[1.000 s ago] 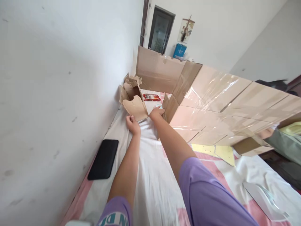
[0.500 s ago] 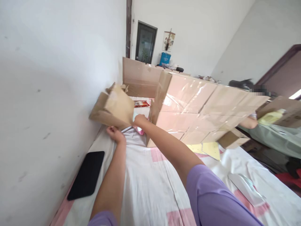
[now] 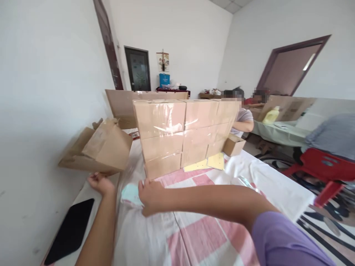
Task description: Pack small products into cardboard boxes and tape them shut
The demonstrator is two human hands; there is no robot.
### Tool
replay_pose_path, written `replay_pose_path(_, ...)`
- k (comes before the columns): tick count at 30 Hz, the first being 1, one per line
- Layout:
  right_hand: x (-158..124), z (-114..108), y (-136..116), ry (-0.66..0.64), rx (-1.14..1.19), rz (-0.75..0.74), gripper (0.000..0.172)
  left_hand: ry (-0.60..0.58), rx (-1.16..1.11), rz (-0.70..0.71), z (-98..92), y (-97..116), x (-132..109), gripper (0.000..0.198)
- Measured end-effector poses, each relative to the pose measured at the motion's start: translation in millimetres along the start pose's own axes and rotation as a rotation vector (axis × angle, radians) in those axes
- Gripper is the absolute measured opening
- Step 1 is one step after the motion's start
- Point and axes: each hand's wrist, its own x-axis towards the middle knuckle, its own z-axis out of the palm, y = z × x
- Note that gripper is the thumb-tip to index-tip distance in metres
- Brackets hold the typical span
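At 10 o'clock, fingers of the left hand [image 3: 101, 183] clamp the box [image 3: 97, 149] edge; those of the right hand [image 3: 149, 195] curl on the packet [image 3: 130, 194]. It would be better to support the box from underneath, clear of the stack [image 3: 180, 133].

right sleeve [image 3: 288, 240]: short, lilac, plain | forearms [image 3: 210, 201]: bare | left hand [image 3: 101, 183], right hand [image 3: 151, 195]: bare

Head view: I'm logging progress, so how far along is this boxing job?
Done: a stack of sealed boxes, shiny with clear tape, stands on the table. In hand: the left hand grips an open carton by its lower edge; the right hand touches a pale blue packet. Left: that carton is unsealed; its contents are hidden.
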Motion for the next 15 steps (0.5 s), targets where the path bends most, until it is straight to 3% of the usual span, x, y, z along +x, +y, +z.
replay_pose_path(2,-70.2,21.0,3.6,0.005,-0.139,-0.015,0.119,0.009,0.022,-0.033,-16.6,9.2,-20.5,0.029)
replay_pose_path(5,-171.7,39.3,23.6,-0.016,-0.315,-0.071,0.142,-0.019,0.061,-0.061,-57.4,23.6,-57.4,0.038)
replay_pose_path(8,-248.7,40.7,47.6,-0.028,-0.307,0.027,0.133,-0.032,0.122,-0.06,-106.8,40.2,-94.8,0.046)
replay_pose_path(10,-278.6,38.1,57.4,0.0,-0.209,0.086,0.112,-0.041,0.151,-0.028,-135.9,51.9,-116.7,0.045)
replay_pose_path(12,-289.9,37.8,60.6,0.056,-0.084,0.093,0.097,-0.057,0.134,0.035,-157.7,63.7,-135.7,0.038)
replay_pose_path(15,-278.9,44.7,56.5,0.024,0.078,0.081,0.108,-0.101,0.063,0.1,-176.9,83.6,-160.7,0.027)
